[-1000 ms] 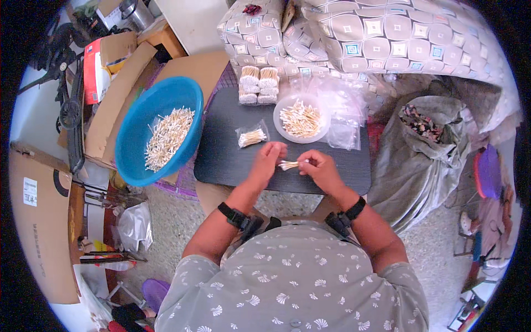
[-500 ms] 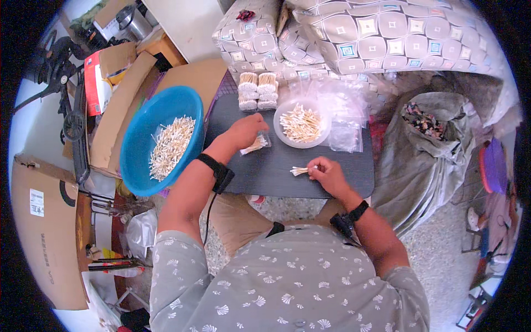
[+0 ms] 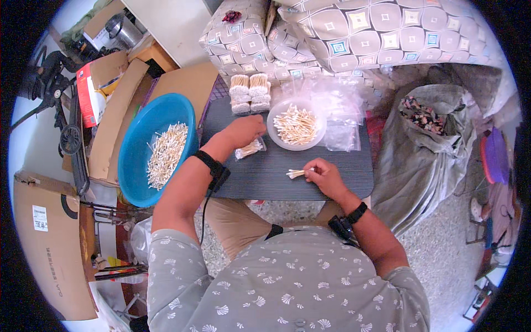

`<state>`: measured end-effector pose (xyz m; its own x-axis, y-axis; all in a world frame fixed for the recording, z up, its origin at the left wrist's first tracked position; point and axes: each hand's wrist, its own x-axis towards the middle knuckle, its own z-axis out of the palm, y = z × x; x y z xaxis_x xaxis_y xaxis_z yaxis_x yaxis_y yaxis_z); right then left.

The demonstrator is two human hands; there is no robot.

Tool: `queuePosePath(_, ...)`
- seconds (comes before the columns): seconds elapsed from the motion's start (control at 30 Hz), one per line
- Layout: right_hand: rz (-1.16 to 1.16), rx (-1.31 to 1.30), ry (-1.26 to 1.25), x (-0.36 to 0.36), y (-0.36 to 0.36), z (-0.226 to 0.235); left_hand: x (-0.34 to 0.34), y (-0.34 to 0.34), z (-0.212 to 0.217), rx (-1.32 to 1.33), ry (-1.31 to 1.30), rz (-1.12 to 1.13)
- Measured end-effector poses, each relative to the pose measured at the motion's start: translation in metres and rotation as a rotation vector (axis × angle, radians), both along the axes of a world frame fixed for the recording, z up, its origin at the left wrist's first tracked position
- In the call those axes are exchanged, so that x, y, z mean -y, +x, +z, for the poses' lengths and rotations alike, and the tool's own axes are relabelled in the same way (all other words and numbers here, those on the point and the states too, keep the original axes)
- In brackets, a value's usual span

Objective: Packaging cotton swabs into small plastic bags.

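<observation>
My left hand (image 3: 243,130) is over the left part of the dark table, its fingers curled down and close together. Whatever is between its fingertips is hidden. Just below it lies a small clear plastic bag (image 3: 250,149) with cotton swabs inside. Between thumb and fingers, my right hand (image 3: 327,178) pinches a few cotton swabs (image 3: 295,174), their white tips pointing left above the table's near part. A white round bowl (image 3: 271,136) of loose cotton swabs (image 3: 297,124) stands between and beyond my hands.
Stacked swab bundles (image 3: 250,93) stand at the table's (image 3: 243,185) far left, and empty clear bags (image 3: 340,113) lie right of the bowl. A big blue basin (image 3: 128,180) of swabs is on the left. A grey cloth sack (image 3: 406,171) slumps at the right.
The whole view has shifted slightly. My left hand is a little farther from the small bag's lower edge, showing more of the bag. My right hand still holds its swabs.
</observation>
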<state>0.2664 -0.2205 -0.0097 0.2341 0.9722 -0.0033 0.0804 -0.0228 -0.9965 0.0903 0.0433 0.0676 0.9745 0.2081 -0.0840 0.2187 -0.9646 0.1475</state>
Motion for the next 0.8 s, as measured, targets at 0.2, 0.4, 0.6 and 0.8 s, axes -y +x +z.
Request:
queuePosePath(0.2,0.029,-0.017,0.001,0.0,0.0,0.003,0.001,-0.006,0.0,0.035,0.033,-0.029)
queuePosePath(0.4,0.029,0.029,0.008,0.0,0.0,0.004,0.0,-0.009,0.004,-0.002,0.052,-0.015)
queuePosePath(0.6,0.018,-0.031,0.008,0.0,-0.001,0.0,0.006,-0.018,0.008,-0.027,0.061,0.028)
queuePosePath(0.8,-0.027,-0.029,-0.014,0.001,-0.003,-0.003,0.042,-0.023,0.007,0.082,-0.07,-0.109)
